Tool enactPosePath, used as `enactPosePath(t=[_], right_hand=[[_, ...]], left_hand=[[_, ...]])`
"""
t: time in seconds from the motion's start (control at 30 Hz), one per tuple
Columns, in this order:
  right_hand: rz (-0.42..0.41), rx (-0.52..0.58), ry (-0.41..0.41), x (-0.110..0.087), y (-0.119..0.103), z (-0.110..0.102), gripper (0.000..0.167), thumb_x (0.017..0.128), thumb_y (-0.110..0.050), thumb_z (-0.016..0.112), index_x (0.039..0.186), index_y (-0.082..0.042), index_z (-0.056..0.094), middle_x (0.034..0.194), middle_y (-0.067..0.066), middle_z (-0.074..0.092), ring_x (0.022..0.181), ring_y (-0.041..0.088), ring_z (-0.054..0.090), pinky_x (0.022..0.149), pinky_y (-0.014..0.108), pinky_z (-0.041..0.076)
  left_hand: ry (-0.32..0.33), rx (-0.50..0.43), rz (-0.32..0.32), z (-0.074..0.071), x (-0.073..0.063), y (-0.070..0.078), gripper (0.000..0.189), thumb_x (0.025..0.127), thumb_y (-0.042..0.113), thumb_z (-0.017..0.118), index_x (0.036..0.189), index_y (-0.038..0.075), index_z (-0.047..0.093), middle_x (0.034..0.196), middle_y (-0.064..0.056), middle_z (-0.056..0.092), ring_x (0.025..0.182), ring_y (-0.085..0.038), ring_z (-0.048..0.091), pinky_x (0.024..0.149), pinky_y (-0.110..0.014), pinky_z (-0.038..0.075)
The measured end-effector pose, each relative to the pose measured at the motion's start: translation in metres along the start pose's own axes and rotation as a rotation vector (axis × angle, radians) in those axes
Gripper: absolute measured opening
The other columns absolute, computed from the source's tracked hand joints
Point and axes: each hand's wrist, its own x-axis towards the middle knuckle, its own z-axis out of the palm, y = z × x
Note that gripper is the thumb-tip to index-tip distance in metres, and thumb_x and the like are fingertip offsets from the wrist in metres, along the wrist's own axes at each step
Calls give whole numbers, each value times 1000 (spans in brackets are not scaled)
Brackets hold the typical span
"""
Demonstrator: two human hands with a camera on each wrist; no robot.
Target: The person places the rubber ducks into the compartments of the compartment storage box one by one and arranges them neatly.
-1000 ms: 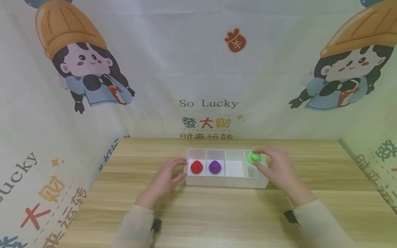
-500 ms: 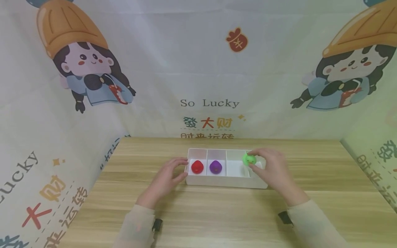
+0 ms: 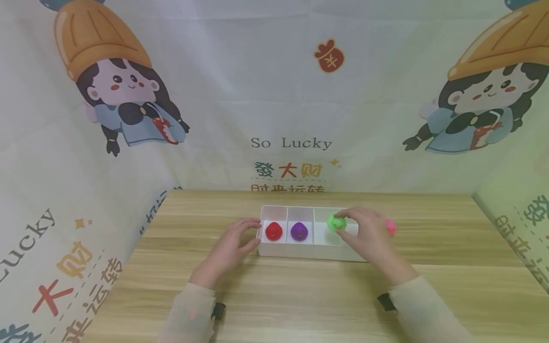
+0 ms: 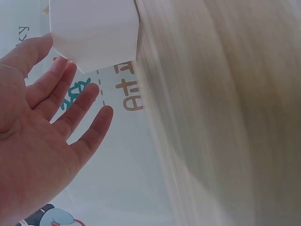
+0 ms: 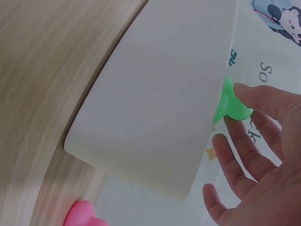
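A white divided box [image 3: 296, 250] stands on the wooden table, its compartments in one row. In the leftmost sits a red rubber duck [image 3: 273, 231], and beside it, one compartment over, a purple rubber duck [image 3: 299, 232]. My right hand [image 3: 372, 236] pinches a green rubber duck [image 3: 337, 223] between thumb and fingers over the third compartment from the left; in the right wrist view the green duck [image 5: 233, 104] shows partly above the rim. The fingertips of my left hand [image 3: 231, 243] touch the box's left end, fingers loosely extended in the left wrist view.
Just beyond the box's right end lies a pink rubber duck [image 3: 391, 227], partly hidden by my right hand. A printed cloth [image 3: 291, 105] hangs behind the table [image 3: 300, 300] and along both sides.
My right hand has carried the green duck left, from over the rightmost compartment to over the third. The pink duck has come into sight behind that hand. My left hand stays at the box.
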Motion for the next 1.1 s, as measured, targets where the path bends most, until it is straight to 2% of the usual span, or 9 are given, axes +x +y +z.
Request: enactPosePath(t=[0.5,0.77,0.9,1.1], right_hand=[[-7,-30,-55,4,-4,11,33,84,-14,85,116,-14,75,121,7,76,122,35,64,112,65,34],[-51,-90,-77,10,-4,15,31,83,-14,87,112,-13,75,116,7,77,117,34,68,109,62,37],[-72,-93,-110,13,-2,16,32,82,-12,87,111,-10,75,115,7,77,114,32,69,111,63,37],[-62,-79,-179,19,2,19,32,81,-10,87,111,-10,74,114,7,78,113,31,70,113,64,31]], left_hand=[[0,2,-14,1,0,1,43,98,20,71,139,9,61,155,-5,53,148,-31,43,126,-55,33],[-1,-5,-11,0,0,1,42,99,20,71,139,9,62,155,-6,53,148,-32,43,126,-55,32],[1,-3,0,1,1,0,42,99,20,71,138,8,62,154,-6,54,148,-32,44,126,-54,33],[2,-1,-2,0,0,0,42,99,21,71,138,9,62,154,-6,54,148,-31,44,126,-54,33]])
